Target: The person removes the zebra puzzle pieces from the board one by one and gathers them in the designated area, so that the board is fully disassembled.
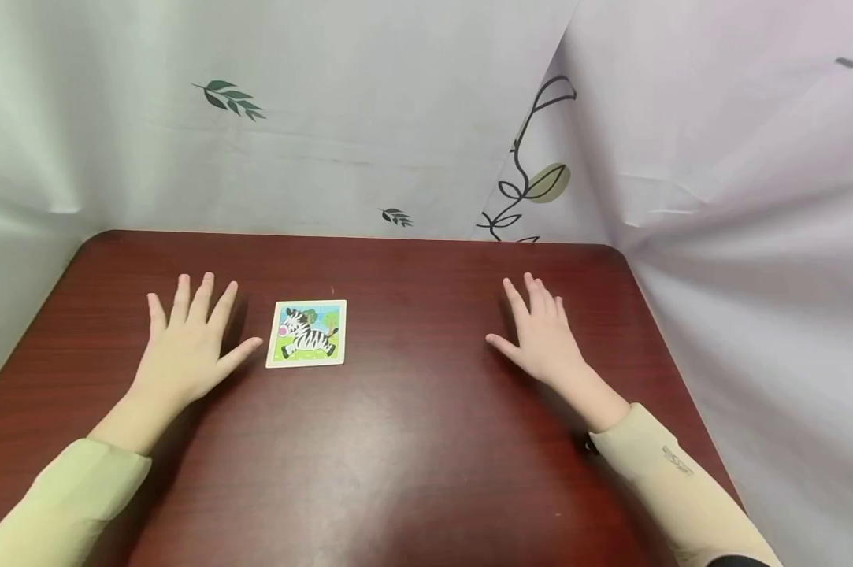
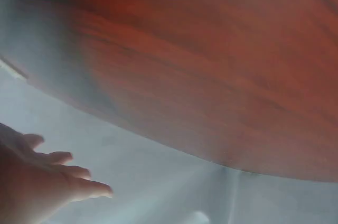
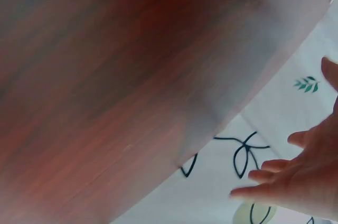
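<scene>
A square zebra picture puzzle [image 1: 307,334] with a pale frame lies flat on the dark red-brown table [image 1: 398,441], left of the middle. Just to its left, my left hand [image 1: 188,350] is spread palm down over the table, thumb pointing toward the puzzle's edge. My right hand [image 1: 543,335] is well to the right of the puzzle, its fingers extended and thumb out to the side, holding nothing. In the left wrist view the left hand [image 2: 47,179] shows its fingers apart; in the right wrist view the right hand [image 3: 301,171] likewise holds nothing.
A pale curtain [image 1: 369,110] with leaf prints hangs behind the table's far edge. Another stretch of pale cloth [image 1: 752,236] runs down the right side. Long light sleeves cover both forearms.
</scene>
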`<state>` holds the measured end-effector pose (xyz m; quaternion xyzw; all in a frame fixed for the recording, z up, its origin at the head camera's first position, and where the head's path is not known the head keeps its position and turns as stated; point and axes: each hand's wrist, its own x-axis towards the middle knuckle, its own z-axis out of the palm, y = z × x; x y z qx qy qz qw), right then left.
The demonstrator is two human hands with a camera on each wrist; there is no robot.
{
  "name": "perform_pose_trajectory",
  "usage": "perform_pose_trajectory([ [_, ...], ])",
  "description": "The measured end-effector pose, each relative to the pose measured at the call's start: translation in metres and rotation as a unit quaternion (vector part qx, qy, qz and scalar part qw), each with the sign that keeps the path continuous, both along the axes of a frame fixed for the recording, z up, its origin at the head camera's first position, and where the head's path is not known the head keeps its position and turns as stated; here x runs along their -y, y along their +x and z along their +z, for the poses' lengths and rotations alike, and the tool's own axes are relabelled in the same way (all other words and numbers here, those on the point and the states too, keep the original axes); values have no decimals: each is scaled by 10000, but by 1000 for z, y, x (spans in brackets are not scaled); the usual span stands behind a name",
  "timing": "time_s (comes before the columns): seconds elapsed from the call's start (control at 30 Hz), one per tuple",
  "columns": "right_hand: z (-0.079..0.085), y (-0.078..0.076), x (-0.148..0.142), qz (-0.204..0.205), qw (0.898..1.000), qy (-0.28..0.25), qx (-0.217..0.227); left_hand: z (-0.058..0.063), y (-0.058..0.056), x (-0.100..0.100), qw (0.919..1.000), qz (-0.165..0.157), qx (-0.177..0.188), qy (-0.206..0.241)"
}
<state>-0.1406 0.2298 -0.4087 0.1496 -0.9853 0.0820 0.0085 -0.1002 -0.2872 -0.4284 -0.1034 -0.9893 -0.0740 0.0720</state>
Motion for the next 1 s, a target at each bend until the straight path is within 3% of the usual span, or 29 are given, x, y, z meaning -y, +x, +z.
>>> perform_pose_trajectory([
  [0.13,2,-6,17,508,9985,-143,-141,-3,-4,5,9990,-420,-43,-131],
  [0.5,4,-25,79,1472,9855,-811,244,-9,-15,4,9900,-1389,57,-248],
  [0.7,6,-32,113,1650,9780,-1164,530,-14,-26,-2,9829,-1824,3,-264],
  [1.0,5,-43,161,1718,9588,-2056,944,-18,-34,-9,9776,-2082,45,-317],
])
